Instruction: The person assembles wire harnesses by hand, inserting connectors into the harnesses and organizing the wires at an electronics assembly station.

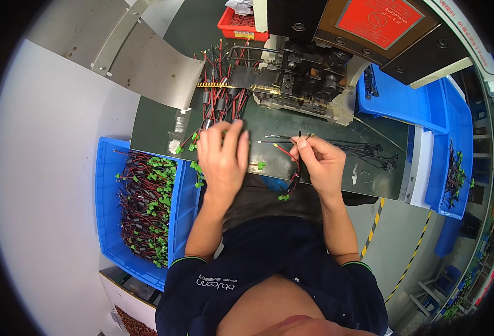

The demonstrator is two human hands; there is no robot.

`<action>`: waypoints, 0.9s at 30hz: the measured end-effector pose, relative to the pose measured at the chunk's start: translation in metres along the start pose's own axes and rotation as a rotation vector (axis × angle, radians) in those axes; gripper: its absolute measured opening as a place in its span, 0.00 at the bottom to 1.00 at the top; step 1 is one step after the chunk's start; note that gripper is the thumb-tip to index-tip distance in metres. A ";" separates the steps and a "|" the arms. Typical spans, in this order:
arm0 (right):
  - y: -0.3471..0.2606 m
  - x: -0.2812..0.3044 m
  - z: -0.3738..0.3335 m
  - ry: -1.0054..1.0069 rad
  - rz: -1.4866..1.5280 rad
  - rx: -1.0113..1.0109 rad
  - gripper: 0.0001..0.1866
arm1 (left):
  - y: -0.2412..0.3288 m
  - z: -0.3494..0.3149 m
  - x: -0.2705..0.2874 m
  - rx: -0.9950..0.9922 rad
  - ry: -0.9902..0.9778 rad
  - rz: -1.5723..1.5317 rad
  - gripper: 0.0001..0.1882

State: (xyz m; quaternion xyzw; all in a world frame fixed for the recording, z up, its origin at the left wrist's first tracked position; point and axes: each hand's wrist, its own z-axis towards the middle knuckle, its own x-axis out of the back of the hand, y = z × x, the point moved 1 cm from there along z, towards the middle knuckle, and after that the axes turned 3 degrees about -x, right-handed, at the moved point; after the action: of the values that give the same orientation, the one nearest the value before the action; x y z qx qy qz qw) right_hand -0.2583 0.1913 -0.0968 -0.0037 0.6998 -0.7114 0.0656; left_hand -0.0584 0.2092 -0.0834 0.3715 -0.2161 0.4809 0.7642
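My right hand [321, 162] pinches a thin cable between thumb and fingertips, above the front of the dark green bench. A short red-and-black wire lead [295, 173] with a green connector [283, 197] hangs by that hand, and bare wire ends stick out to its left. My left hand [223, 157] reaches over a bundle of red-and-black wire leads [220, 103], its fingers stretched out and slightly bent. Whether the fingertips touch the leads is hard to make out. Below it, a green connector [261, 166] lies on the bench.
A crimping machine [311, 73] stands at the back of the bench [163, 120]. Black cables [364, 150] lie right of my right hand. At left, a blue bin [108, 207] holds many leads; more blue bins [398, 92] stand right. A red box [244, 32] sits behind.
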 end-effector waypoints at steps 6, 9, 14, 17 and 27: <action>-0.015 -0.001 0.028 0.059 0.048 0.028 0.12 | -0.014 0.001 -0.001 0.011 -0.109 0.077 0.14; -0.010 0.003 0.038 0.153 0.138 -0.115 0.13 | -0.021 0.000 -0.002 0.029 -0.012 -0.043 0.15; 0.004 0.008 0.046 0.174 0.206 -0.227 0.13 | -0.030 -0.001 0.005 0.347 -0.057 -0.563 0.17; 0.003 0.004 0.047 0.185 0.223 -0.259 0.13 | -0.032 -0.001 0.012 0.384 -0.082 -0.689 0.18; -0.003 0.001 0.048 0.206 0.326 -0.275 0.12 | -0.042 -0.009 0.015 0.628 -0.115 -0.942 0.08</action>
State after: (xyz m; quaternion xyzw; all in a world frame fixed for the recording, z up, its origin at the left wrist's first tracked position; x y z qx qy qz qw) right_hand -0.2546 0.1433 -0.0932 0.1729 0.7846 -0.5858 0.1067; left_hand -0.0140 0.2136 -0.0937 0.6627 0.0850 0.1085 0.7361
